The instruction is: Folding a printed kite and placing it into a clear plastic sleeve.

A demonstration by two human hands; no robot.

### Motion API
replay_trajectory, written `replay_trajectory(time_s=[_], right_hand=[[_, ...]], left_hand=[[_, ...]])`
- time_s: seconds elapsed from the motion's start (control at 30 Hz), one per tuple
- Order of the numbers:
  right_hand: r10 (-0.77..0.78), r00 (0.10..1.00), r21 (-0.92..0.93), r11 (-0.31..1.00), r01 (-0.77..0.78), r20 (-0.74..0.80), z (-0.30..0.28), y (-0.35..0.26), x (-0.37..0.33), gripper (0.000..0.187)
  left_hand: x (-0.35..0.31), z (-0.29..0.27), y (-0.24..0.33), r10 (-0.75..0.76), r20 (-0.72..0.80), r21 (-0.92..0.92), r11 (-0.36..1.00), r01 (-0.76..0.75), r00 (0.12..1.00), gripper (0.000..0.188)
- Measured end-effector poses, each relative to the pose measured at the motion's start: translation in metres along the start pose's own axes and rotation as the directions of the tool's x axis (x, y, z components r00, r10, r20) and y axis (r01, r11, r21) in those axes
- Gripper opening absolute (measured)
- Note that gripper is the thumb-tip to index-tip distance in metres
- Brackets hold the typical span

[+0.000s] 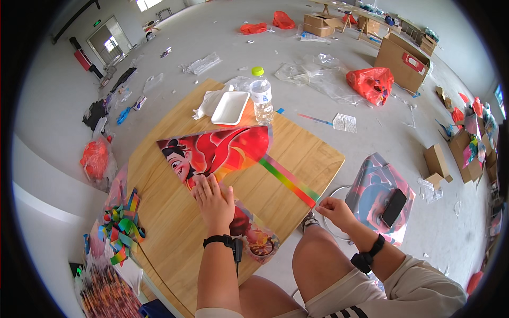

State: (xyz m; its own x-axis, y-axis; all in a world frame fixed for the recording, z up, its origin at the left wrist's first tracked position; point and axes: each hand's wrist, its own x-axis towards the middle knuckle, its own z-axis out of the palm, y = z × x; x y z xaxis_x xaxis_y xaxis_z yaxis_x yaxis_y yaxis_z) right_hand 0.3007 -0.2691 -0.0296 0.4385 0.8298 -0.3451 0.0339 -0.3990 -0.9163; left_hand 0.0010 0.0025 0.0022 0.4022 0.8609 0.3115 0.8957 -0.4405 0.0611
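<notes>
Resting on a red printed sheet, the left hand lies flat beside a bright strip

The person sits at a wooden table, with the left hand laid palm down on the lower edge of the printed sheet. Its fingers are extended and close together, clamped on nothing that shows. Most of the sheet spreads beyond the fingertips, away from the body; the cartoon figure's head is just to the left of them, and the red, rounded end reaches out to the right.

Another printed piece lies to the right of the left wrist; whether it joins the sheet under the hand cannot be told.

From the sheet's right side, a multicoloured strip runs toward the table's edge. The right hand is at that end, beyond the edge, its fingers curled with the tips together. They are right by the strip's end, but whether they grip it cannot be told.

Past the sheet, a white tray stands just beside a clear bottle with a yellow-green cap. Right of the right hand, a black phone lies on a print-covered stool.
</notes>
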Motion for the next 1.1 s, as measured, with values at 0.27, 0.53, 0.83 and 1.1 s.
replay_trajectory(time_s=[0.27, 0.53, 0.83, 1.1], right_hand=[[0.036, 0.991, 0.13, 0.99, -0.053, 0.13, 0.007, -0.01, 0.001, 0.039], [0.01, 0.994, 0.147, 0.989, -0.027, 0.112, 0.009, 0.012, 0.008, 0.033], [-0.016, 0.999, 0.103, 0.995, 0.012, 0.041, -0.003, 0.003, -0.004, 0.023], [-0.036, 0.999, 0.062, 0.997, 0.034, 0.036, -0.006, -0.006, -0.006, 0.022]], left_hand=[[0.0, 0.003, -0.001, -0.01, -0.011, 0.017, 1.0, 0.01, 1.0, 0.074], [0.0, -0.001, -0.001, -0.004, 0.004, 0.0, 1.0, 0.004, 1.0, 0.073], [0.0, 0.002, -0.002, 0.003, -0.016, -0.008, 1.0, -0.004, 1.0, 0.073], [0.0, 0.0, -0.002, 0.003, -0.008, -0.008, 1.0, -0.003, 1.0, 0.073]])
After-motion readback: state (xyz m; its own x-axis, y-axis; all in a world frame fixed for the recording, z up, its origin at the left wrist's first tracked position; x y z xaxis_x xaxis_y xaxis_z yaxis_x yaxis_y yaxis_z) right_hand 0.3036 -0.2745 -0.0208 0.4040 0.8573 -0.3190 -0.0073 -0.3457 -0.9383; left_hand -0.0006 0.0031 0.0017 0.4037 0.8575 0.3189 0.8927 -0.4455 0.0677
